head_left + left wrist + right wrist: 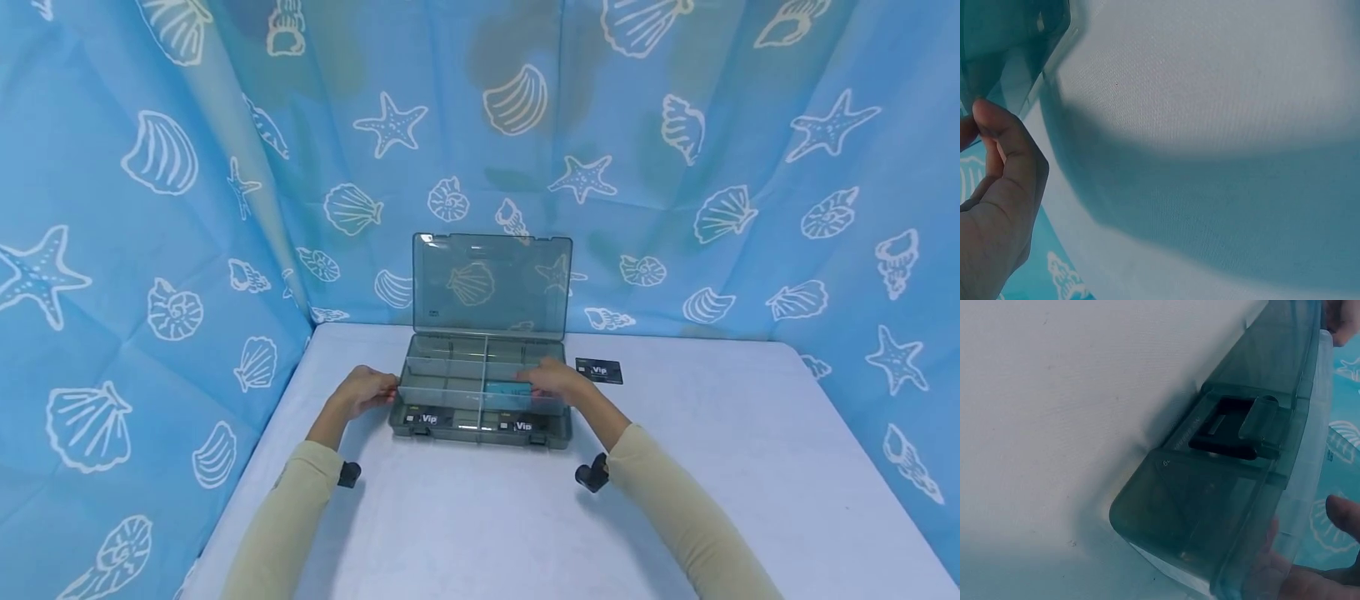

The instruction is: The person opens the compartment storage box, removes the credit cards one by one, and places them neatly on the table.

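Observation:
A smoky see-through organizer box (480, 437) lies with its lid (491, 287) raised at the back; clear dividers split it into compartments. My left hand (365, 388) grips the left edge of the box, thumb and index finger (991, 115) bent at its rim. Over the right-hand compartments, my right hand (553, 379) reaches in and holds a blue card (508, 389) behind the front divider. Through the clear wall, the right wrist view shows part of its fingers (1266, 559); the thumb (1342, 512) stands above. Two black "Vip" cards (429, 418) (523, 426) lie in the front compartments.
Another black "Vip" card (598, 371) lies on the white table (465, 525), to the right of the box. Blue curtains with shell and starfish prints (585, 179) stand behind and at the sides. A dark latch (1229, 428) is on the box front.

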`<state>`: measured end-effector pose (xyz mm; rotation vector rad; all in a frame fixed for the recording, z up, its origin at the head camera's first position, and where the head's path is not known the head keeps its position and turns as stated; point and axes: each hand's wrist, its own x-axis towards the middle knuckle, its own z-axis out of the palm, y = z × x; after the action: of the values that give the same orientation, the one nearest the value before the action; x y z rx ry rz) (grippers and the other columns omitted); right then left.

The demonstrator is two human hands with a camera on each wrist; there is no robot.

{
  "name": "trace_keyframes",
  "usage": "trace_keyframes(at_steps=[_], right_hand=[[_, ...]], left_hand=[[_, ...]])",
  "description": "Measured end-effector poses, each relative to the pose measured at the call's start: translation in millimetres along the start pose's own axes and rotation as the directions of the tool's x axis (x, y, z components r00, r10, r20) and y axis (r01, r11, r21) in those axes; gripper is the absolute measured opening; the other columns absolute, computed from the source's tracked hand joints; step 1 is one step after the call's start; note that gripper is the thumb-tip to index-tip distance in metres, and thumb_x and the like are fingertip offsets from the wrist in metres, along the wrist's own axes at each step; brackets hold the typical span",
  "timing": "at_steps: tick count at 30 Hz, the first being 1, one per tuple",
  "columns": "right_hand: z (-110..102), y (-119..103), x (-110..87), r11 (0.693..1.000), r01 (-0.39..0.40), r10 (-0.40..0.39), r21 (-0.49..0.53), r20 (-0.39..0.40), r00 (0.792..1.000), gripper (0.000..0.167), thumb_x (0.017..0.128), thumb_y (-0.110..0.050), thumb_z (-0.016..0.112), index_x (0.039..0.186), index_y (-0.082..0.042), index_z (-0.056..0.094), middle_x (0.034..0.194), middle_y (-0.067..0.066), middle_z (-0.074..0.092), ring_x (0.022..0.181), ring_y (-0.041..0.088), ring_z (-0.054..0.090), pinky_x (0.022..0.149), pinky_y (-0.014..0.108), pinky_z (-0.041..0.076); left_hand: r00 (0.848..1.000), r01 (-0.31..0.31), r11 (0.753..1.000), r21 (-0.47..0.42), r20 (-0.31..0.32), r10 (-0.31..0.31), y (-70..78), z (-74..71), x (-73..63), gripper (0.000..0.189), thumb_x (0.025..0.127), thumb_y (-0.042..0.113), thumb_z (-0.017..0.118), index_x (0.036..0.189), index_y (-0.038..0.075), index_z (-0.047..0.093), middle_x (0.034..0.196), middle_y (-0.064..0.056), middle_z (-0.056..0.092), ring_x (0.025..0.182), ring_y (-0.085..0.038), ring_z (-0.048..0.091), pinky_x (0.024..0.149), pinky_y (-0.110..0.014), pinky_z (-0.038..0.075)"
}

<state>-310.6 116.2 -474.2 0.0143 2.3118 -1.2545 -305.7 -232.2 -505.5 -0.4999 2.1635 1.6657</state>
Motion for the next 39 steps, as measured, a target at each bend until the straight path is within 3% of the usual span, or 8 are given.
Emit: trace_keyframes(at_steps=[4, 8, 11, 16, 23, 30, 34, 39], right_hand=[[-1, 5, 0.2, 0.999, 0.015, -0.014, 0.029, -0.032, 0.999, 0.056, 0.098, -0.023, 0.058, 0.135, 0.015, 0.040, 0.121, 0.024, 0.053, 0.106, 0.033, 0.057, 0.094, 0.046, 0.049], [3, 13, 5.4, 0.994, 0.090, -0.084, 0.062, -0.099, 0.992, 0.027, 0.095, -0.012, 0.061, 0.110, 0.010, 0.064, 0.101, 0.018, 0.066, 0.088, 0.025, 0.066, 0.081, 0.036, 0.056], [4, 19, 7.9, 0.989, 0.132, -0.120, 0.064, -0.161, 0.980, 0.016, 0.093, -0.008, 0.064, 0.102, 0.004, 0.071, 0.094, 0.014, 0.069, 0.078, 0.020, 0.068, 0.074, 0.032, 0.058], [-9, 24, 2.5, 0.986, 0.133, -0.110, 0.099, -0.216, 0.970, 0.020, 0.093, -0.007, 0.064, 0.109, 0.004, 0.069, 0.101, 0.016, 0.068, 0.075, 0.017, 0.069, 0.072, 0.031, 0.059], [-55, 33, -14.8, 0.975, 0.130, -0.085, 0.179, -0.240, 0.967, 0.027, 0.095, -0.008, 0.062, 0.117, 0.007, 0.064, 0.105, 0.018, 0.067, 0.078, 0.018, 0.068, 0.087, 0.045, 0.055], [-94, 58, -29.0, 0.975, 0.092, -0.034, 0.204, -0.270, 0.962, 0.037, 0.096, -0.013, 0.060, 0.126, 0.008, 0.057, 0.113, 0.021, 0.062, 0.084, 0.017, 0.067, 0.090, 0.040, 0.054], [-105, 77, -36.1, 0.977, 0.066, -0.004, 0.202, -0.293, 0.956, 0.039, 0.097, -0.015, 0.059, 0.128, 0.009, 0.054, 0.116, 0.023, 0.059, 0.081, 0.015, 0.067, 0.092, 0.040, 0.053], [-113, 98, -38.4, 0.976, 0.046, 0.022, 0.214, -0.301, 0.953, 0.038, 0.098, -0.012, 0.057, 0.127, 0.011, 0.053, 0.112, 0.022, 0.059, 0.079, 0.015, 0.066, 0.085, 0.035, 0.056]], left_hand=[[1.000, 0.002, 1.000, -0.011, 0.005, -0.002, 0.0, 2.0, -0.8, 0.033, 0.097, 0.010, 0.056, 0.121, -0.012, 0.054, 0.093, -0.011, 0.060, 0.084, -0.019, 0.062, 0.076, -0.029, 0.056], [1.000, 0.008, 1.000, -0.021, 0.006, -0.008, -1.1, 4.1, 0.0, 0.032, 0.096, 0.009, 0.056, 0.120, -0.012, 0.055, 0.091, -0.011, 0.061, 0.083, -0.019, 0.063, 0.075, -0.028, 0.056], [1.000, 0.010, 1.000, -0.019, 0.002, -0.010, -1.0, 5.3, 1.1, 0.032, 0.096, 0.010, 0.057, 0.120, -0.011, 0.056, 0.091, -0.010, 0.061, 0.084, -0.018, 0.063, 0.075, -0.028, 0.056], [1.000, 0.016, 1.000, -0.018, 0.006, -0.016, -1.0, 6.4, 2.9, 0.032, 0.097, 0.010, 0.056, 0.120, -0.011, 0.056, 0.093, -0.011, 0.061, 0.082, -0.017, 0.063, 0.082, -0.031, 0.056], [1.000, 0.021, 1.000, 0.002, 0.005, -0.021, -1.8, 4.1, 1.6, 0.034, 0.097, 0.011, 0.055, 0.123, -0.012, 0.053, 0.096, -0.012, 0.061, 0.082, -0.017, 0.062, 0.083, -0.032, 0.055], [1.000, 0.015, 1.000, 0.005, -0.001, -0.015, -0.4, 0.7, -0.2, 0.034, 0.098, 0.012, 0.055, 0.123, -0.011, 0.054, 0.095, -0.011, 0.060, 0.082, -0.017, 0.061, 0.076, -0.028, 0.056], [1.000, 0.011, 1.000, 0.000, 0.000, -0.011, 0.0, 0.5, 0.3, 0.033, 0.098, 0.011, 0.054, 0.123, -0.011, 0.054, 0.095, -0.011, 0.060, 0.082, -0.017, 0.061, 0.076, -0.028, 0.056], [1.000, 0.008, 1.000, 0.008, 0.002, -0.008, 0.7, 1.2, -1.0, 0.031, 0.099, 0.012, 0.054, 0.120, -0.011, 0.055, 0.093, -0.011, 0.060, 0.080, -0.016, 0.061, 0.076, -0.028, 0.056]])
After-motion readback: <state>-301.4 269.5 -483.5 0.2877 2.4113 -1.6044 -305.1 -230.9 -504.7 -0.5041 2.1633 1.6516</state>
